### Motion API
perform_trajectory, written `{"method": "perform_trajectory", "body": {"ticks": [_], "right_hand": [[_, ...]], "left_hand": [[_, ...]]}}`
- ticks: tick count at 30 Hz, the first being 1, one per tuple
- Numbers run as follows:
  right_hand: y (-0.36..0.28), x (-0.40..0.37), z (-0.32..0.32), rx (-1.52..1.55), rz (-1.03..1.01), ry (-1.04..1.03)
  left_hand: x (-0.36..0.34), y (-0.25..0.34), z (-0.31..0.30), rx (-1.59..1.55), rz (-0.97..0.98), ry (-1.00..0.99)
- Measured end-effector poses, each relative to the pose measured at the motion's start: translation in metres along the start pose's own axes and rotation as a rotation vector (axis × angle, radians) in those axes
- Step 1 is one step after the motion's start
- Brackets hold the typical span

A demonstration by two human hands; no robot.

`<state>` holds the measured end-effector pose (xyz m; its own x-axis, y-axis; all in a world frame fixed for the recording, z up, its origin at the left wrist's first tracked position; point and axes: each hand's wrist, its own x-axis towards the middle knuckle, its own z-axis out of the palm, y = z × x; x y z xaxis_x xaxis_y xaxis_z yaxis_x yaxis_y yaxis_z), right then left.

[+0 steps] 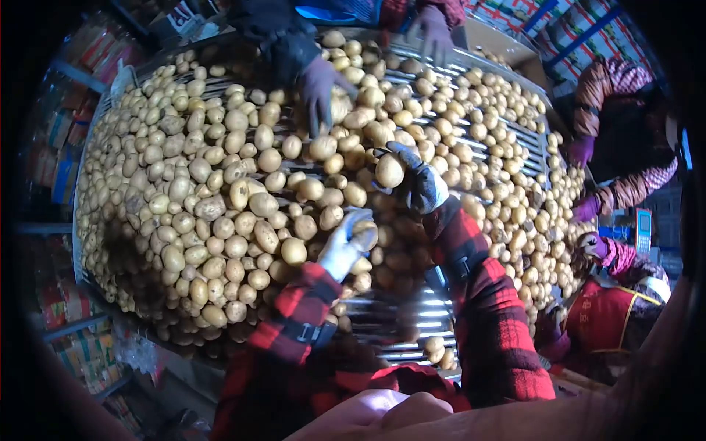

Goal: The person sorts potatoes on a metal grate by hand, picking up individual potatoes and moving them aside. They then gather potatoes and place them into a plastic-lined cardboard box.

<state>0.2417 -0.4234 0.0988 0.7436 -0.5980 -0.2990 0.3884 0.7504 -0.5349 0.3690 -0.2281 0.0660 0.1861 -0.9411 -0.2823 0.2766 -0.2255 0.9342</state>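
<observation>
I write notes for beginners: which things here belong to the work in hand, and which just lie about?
Belong to the work:
round, pale yellow potatoes, one each in the gloved left hand and right hand
slatted silver metal table

Apparently just lying about:
red-and-white patterned packages
crumpled clear plastic

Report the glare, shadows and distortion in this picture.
Head view: fisheye-like bowing inside a black border; white glare on the metal bars; a dark shadow across the far left of the potatoes; left hand brightly lit in its pale glove.
</observation>
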Motion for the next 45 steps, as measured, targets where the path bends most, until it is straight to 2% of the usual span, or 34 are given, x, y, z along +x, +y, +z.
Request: {"method": "perform_trajectory", "body": {"ticks": [1, 2, 3, 4, 6, 7, 9, 10, 11, 13, 14, 15, 16, 17, 18, 20, 22, 23, 25, 26, 27, 29, 30, 31, 32, 33, 34, 36, 38, 39, 40, 41, 44, 45], "right_hand": [[0.005, -0.013, -0.007, 0.131, 0.0, -0.029], [0.012, -0.031, -0.012, -0.092, -0.119, -0.023], [0.013, -0.049, -0.014, 0.103, -0.064, -0.027], [0.015, -0.067, -0.016, 0.297, -0.009, -0.035], [0.03, -0.107, -0.033, 0.307, -0.075, -0.058], [0.035, -0.132, -0.029, 0.358, -0.081, -0.087], [0.042, -0.185, -0.013, 0.37, -0.114, -0.043], [0.05, -0.21, -0.014, 0.296, -0.135, -0.036], [0.059, -0.229, -0.014, 0.265, -0.157, -0.042], [0.077, -0.265, -0.003, 0.259, -0.191, -0.013], [0.085, -0.287, -0.002, 0.278, -0.222, 0.026], [0.097, -0.315, -0.011, 0.244, -0.241, 0.122], [0.098, -0.341, 0.0, 0.314, -0.26, 0.05], [0.117, -0.375, -0.006, 0.268, -0.291, 0.201], [0.145, -0.401, -0.017, 0.216, -0.317, 0.328], [0.165, -0.46, -0.021, -0.056, -0.512, 0.618], [0.174, -0.526, -0.014, 0.259, -0.691, 0.742], [0.178, -0.553, -0.016, 0.291, -0.774, 0.916], [0.187, -0.597, -0.045, 0.282, -0.926, 1.247], [0.197, -0.615, -0.07, 0.098, -0.898, 1.379], [0.211, -0.625, -0.097, -0.292, -0.633, 1.666], [0.203, -0.615, -0.077, -1.186, -0.182, 2.09], [0.185, -0.605, -0.045, -0.927, -0.421, 1.751], [0.206, -0.583, -0.065, -0.671, -0.55, 1.53], [0.205, -0.561, -0.054, -0.555, -0.639, 1.193], [0.21, -0.54, -0.033, -0.319, -0.644, 0.981], [0.215, -0.519, -0.013, -0.077, -0.609, 0.799], [0.227, -0.504, -0.004, 0.214, -0.792, 0.633], [0.235, -0.548, -0.006, 0.358, -0.816, 0.607], [0.239, -0.577, -0.003, 0.439, -0.797, 0.747], [0.245, -0.599, -0.006, 0.511, -0.936, 0.76], [0.263, -0.634, -0.022, 0.421, -0.976, 0.855], [0.286, -0.713, -0.046, 0.549, -1.241, 1.13], [0.297, -0.737, -0.071, 0.473, -1.351, 1.221]], "left_hand": [[-0.013, 0.01, -0.001, -0.275, -0.141, -0.037], [-0.026, 0.022, -0.002, -0.544, -0.282, -0.066], [-0.032, 0.032, 0.008, -0.617, -0.261, 0.017], [-0.037, 0.046, 0.011, -0.686, -0.374, 0.019], [-0.044, 0.054, 0.019, -0.962, -0.441, -0.018], [-0.043, 0.052, 0.024, -0.964, -0.46, 0.036], [-0.049, 0.034, 0.025, -0.784, -0.363, -0.087], [-0.051, 0.04, 0.031, -0.883, -0.469, -0.145], [-0.059, 0.043, 0.043, -0.804, -0.466, -0.118], [-0.072, 0.012, 0.056, -0.47, -0.298, -0.222], [-0.081, 0.019, 0.069, -0.61, -0.503, -0.22], [-0.089, 0.015, 0.071, -0.586, -0.562, -0.305], [-0.101, 0.01, 0.078, -0.562, -0.626, -0.388], [-0.121, 0.023, 0.103, -0.604, -0.657, -0.354], [-0.13, 0.002, 0.096, -0.624, -0.704, -0.479], [-0.149, -0.02, 0.088, -0.409, -0.881, -0.399], [-0.159, -0.053, 0.077, -0.567, -0.993, -0.578], [-0.178, -0.03, 0.091, -0.518, -1.017, -0.557], [-0.188, -0.04, 0.103, -0.541, -1.053, -0.517], [-0.191, -0.035, 0.111, -0.512, -1.06, -0.534], [-0.194, -0.031, 0.12, -0.481, -1.069, -0.554], [-0.196, -0.022, 0.141, -0.432, -1.069, -0.628], [-0.197, -0.018, 0.156, -0.411, -1.067, -0.641], [-0.204, -0.014, 0.176, -0.279, -0.921, -0.629], [-0.21, -0.012, 0.188, -0.144, -0.777, -0.617], [-0.216, -0.015, 0.204, -0.109, -0.78, -0.711], [-0.222, -0.018, 0.221, -0.073, -0.777, -0.806], [-0.248, -0.02, 0.244, 0.081, -0.578, -1.101], [-0.254, -0.033, 0.249, 0.229, -0.578, -1.194], [-0.258, -0.029, 0.256, 0.341, -0.488, -1.234], [-0.256, -0.033, 0.257, 0.323, -0.594, -1.282], [-0.248, -0.05, 0.253, 0.389, -0.533, -1.307], [-0.243, -0.079, 0.254, 0.571, -0.356, -1.278], [-0.243, -0.089, 0.256, 0.617, -0.279, -1.28]]}}
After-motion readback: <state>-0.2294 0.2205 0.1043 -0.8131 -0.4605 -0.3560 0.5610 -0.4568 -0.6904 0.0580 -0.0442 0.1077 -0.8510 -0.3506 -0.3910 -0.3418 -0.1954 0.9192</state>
